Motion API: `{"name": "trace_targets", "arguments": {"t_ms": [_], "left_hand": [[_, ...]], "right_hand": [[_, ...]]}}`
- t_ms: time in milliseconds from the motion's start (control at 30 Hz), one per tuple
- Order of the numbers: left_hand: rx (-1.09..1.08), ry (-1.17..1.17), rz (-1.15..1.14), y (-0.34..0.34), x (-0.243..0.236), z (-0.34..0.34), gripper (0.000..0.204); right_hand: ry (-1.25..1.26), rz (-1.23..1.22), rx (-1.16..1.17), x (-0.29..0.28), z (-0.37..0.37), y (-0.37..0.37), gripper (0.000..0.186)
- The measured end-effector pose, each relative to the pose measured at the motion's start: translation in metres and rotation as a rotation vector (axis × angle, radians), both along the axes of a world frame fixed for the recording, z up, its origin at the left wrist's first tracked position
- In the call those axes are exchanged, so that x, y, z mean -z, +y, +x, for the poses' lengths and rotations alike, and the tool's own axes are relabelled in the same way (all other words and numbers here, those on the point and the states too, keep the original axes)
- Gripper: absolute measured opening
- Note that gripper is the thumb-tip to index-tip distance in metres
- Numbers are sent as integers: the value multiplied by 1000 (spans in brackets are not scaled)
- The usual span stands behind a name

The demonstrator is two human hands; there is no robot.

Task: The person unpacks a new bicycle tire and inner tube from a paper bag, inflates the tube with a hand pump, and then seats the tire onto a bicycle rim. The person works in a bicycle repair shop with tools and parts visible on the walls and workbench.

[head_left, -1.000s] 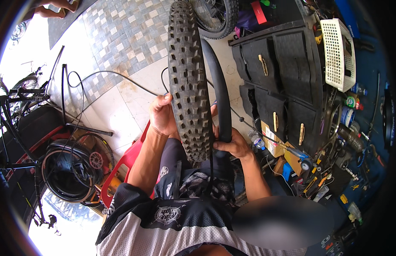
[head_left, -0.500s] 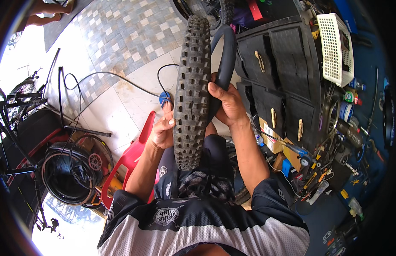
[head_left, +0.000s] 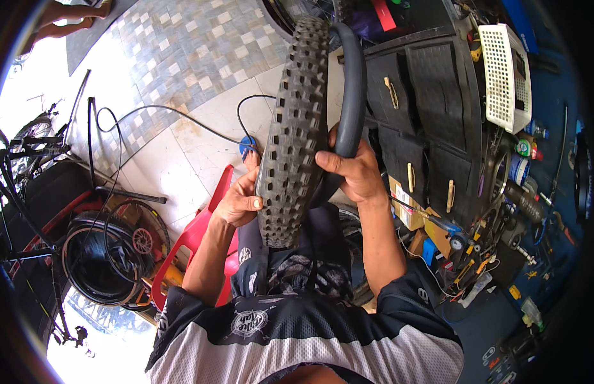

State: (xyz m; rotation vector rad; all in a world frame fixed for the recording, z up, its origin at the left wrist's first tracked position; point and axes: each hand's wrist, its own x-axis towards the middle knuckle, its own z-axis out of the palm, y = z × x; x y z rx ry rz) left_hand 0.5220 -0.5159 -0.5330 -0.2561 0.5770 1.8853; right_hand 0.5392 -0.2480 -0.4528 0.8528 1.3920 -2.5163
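A knobby black bicycle tire [head_left: 295,128] stands edge-on before my lap, its top leaning slightly right. My left hand [head_left: 241,201] grips its lower left side, thumb at the edge and the other fingers partly hidden. Along the tire's right side hangs a smooth dark inner tube [head_left: 354,89], rounded as if it holds some air. A gap shows between tube and tire above my right hand [head_left: 356,171]. That hand is closed around the tube, with its thumb pressed on the tire's tread. The tube's lower part disappears behind the tire.
A red plastic chair [head_left: 201,237] stands left of my legs, near stacked tires [head_left: 95,259] and a bike frame [head_left: 31,153]. A black cable [head_left: 175,114] crosses the tiled floor. At right are a black drawer cabinet [head_left: 431,83], a white basket [head_left: 498,77] and scattered tools [head_left: 466,256]. Another person's legs [head_left: 63,29] show far left.
The tire's top has tipped to the right. My right hand has shifted right and slightly toward me with the tube, and the gap between tube and tire looks wider.
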Motion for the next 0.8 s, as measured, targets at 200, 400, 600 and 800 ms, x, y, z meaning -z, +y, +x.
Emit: {"name": "trace_targets", "arguments": {"t_ms": [200,400,600,800], "left_hand": [[-46,50,154,34,2,-55,104],[-231,-62,412,71,-1,-84,73],[-332,-18,148,57,-20,-56,67],[-261,-6,3,41,-29,-49,76]], "right_hand": [[48,175,-172,-12,18,-12,31],[-25,324,-288,-26,39,-18,38],[-111,298,-402,-34,52,-8,36],[-176,279,-474,-32,63,-11,39]]}}
